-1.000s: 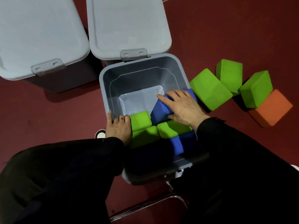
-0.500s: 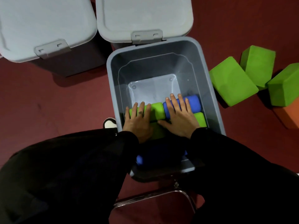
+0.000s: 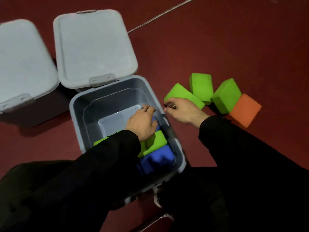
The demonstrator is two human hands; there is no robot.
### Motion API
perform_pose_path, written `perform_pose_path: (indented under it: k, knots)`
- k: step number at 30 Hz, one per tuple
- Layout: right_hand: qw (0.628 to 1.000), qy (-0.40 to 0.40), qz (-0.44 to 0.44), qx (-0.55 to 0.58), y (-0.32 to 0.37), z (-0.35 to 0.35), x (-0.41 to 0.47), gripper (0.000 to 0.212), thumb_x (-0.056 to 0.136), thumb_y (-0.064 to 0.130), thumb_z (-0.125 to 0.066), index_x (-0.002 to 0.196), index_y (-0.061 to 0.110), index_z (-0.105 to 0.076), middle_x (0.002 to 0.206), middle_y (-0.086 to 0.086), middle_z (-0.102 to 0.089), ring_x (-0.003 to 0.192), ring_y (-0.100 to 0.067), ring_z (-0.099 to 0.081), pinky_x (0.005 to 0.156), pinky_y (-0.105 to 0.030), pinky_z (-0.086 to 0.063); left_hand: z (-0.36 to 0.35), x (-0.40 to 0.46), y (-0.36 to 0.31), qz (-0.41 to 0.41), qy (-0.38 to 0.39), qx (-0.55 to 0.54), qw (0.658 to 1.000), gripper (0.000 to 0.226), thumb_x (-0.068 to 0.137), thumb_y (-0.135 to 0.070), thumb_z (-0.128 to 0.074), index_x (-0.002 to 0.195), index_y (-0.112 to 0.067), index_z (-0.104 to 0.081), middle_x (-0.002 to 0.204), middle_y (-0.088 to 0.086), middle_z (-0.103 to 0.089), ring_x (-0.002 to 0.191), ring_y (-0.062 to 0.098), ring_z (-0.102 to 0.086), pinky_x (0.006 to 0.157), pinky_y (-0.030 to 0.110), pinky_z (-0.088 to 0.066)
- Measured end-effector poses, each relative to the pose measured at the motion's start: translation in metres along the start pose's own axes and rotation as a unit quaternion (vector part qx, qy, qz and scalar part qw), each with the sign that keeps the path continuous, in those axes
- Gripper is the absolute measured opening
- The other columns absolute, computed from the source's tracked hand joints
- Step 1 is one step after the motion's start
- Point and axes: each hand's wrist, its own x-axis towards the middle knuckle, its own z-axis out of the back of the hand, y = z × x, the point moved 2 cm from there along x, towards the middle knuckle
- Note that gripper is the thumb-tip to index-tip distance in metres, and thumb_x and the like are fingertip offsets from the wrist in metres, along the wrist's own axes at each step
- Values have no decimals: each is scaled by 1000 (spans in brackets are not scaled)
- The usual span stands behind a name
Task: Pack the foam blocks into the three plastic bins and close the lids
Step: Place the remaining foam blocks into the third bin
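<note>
An open grey bin (image 3: 78,114) stands in the middle. It holds a green block (image 3: 157,141), a blue block (image 3: 157,159) and another green block (image 3: 102,140) part hidden by my sleeve. My left hand (image 3: 142,124) is inside the bin and rests on a blue block (image 3: 154,121) by the right wall. My right hand (image 3: 182,111) is outside the bin on the floor, its fingers and thumb curled round the near end of a green block (image 3: 184,96).
Two grey bins with lids down stand behind, one at the left (image 3: 25,64) and one in the middle (image 3: 93,47). Two more green blocks (image 3: 201,86) (image 3: 226,96) and an orange block (image 3: 245,110) lie on the red floor at the right.
My right hand has left the bin and moved right to the green block on the floor. My left hand has shifted right onto the blue block. The view has swung.
</note>
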Motion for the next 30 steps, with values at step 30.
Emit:
perform_pose_path:
  k: [30]
  knots:
    - [943, -119, -285, 126, -423, -38, 132, 105, 87, 40, -72, 163, 15, -4, 168, -23, -4, 155, -37, -10, 125, -42, -14, -167, 331, -23, 122, 143, 45, 981, 58, 89, -30, -63, 136, 0, -48, 140, 27, -45, 138, 37, -35, 113, 41, -32]
